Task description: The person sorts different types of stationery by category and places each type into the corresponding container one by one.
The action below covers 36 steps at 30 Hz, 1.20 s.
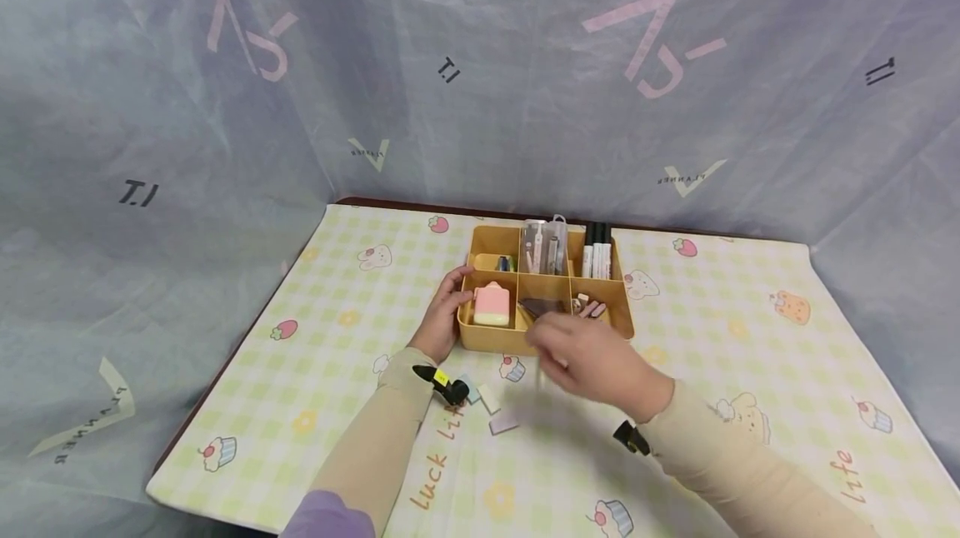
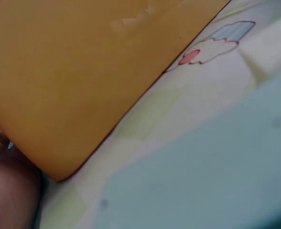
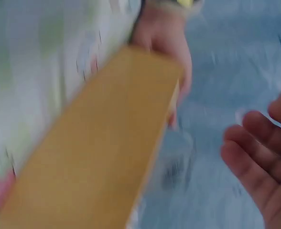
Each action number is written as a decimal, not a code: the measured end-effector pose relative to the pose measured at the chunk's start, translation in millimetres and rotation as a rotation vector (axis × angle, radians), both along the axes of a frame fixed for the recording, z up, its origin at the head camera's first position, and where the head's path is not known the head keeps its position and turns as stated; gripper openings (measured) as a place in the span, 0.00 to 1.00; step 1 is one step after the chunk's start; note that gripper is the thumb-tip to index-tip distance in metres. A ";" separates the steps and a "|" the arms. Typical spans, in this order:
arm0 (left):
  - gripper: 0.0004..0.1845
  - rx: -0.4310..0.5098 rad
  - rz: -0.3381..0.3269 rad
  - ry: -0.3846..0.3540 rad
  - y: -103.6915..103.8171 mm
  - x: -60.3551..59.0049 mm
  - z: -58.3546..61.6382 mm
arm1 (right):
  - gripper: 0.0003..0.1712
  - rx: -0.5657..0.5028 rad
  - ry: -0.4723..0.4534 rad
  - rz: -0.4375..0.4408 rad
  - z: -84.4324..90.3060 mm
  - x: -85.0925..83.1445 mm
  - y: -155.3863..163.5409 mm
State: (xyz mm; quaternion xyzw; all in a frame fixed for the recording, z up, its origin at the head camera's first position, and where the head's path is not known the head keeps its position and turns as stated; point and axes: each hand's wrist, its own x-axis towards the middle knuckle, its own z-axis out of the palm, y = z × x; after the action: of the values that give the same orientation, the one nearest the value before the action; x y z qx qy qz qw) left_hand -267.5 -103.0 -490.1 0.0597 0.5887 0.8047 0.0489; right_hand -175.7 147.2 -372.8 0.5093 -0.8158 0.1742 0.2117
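A yellow tray (image 1: 543, 280) with six compartments stands mid-table. My left hand (image 1: 444, 313) grips its left wall, fingers curled over the rim near a pink and yellow block (image 1: 491, 305). In the right wrist view the left hand (image 3: 165, 40) holds the tray (image 3: 97, 157) at its corner. My right hand (image 1: 592, 355) hovers blurred just in front of the tray. Its fingers (image 3: 257, 157) look loosely bent, and a thin pale streak runs by them; whether they pinch anything is unclear. The left wrist view shows only the tray's wall (image 2: 83, 71) and a bit of hand (image 2: 6, 191).
Black and white markers (image 1: 597, 251), a clear case (image 1: 543, 245) and small pink pieces (image 1: 591, 307) lie in other compartments. Small pastel blocks (image 1: 487, 398) (image 1: 504, 424) lie on the checked mat (image 1: 315, 371) before the tray. Grey sheeting walls in the table at the back and sides.
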 end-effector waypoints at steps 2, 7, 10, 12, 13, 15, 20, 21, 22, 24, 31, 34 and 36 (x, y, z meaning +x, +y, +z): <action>0.29 0.004 0.000 0.002 0.3 0.0 0.4 | 0.13 0.089 -0.030 0.049 -9.4 7.3 -9.8; 0.28 0.018 -0.006 0.015 0.8 -0.7 -0.5 | 0.05 0.305 -0.085 0.095 -41.1 19.5 -26.7; 0.28 0.021 -0.013 0.029 0.9 -1.1 -0.7 | 0.04 0.353 -0.107 0.104 -56.1 22.6 -30.4; 0.28 0.029 -0.016 0.035 0.8 -1.4 -0.8 | 0.04 0.367 -0.126 0.098 -63.5 23.3 -31.2; 0.28 0.031 -0.015 0.033 0.6 -1.3 -0.4 | 0.04 0.374 -0.138 0.094 -66.4 23.3 -31.5; 0.28 0.030 -0.013 0.031 0.2 -1.0 0.2 | 0.04 0.393 -0.160 0.087 -70.3 23.1 -32.3; 0.29 0.022 -0.016 0.028 -1.1 -1.1 -0.1 | 0.05 0.394 -0.205 0.107 -66.7 22.6 -30.7; 0.29 0.022 -0.013 0.026 -1.5 -1.1 -0.3 | 0.05 0.371 -0.209 0.118 -62.9 22.2 -29.7; 0.28 0.025 -0.014 0.028 -1.3 -1.2 -0.1 | 0.06 0.337 -0.212 0.128 -57.8 21.7 -27.9; 0.28 0.028 -0.009 0.026 -1.0 -1.3 0.4 | 0.07 0.247 -0.213 0.149 -44.9 19.9 -23.5; 0.28 0.023 0.004 0.008 0.2 -1.1 1.9 | 0.12 -0.094 -0.180 0.124 2.2 2.0 1.2; 0.29 0.011 0.009 -0.010 0.5 0.3 1.9 | 0.12 -0.162 -0.213 0.034 14.1 -6.8 14.7; 0.28 0.006 0.011 -0.019 0.6 1.5 2.0 | 0.11 -0.175 -0.243 -0.031 19.4 -11.6 23.4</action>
State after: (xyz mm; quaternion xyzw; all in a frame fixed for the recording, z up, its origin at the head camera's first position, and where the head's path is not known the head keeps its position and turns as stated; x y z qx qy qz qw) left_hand -266.1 -102.4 -488.1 0.0490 0.5862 0.8071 0.0500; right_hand -187.3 170.5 -353.4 0.4513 -0.8250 0.3015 0.1577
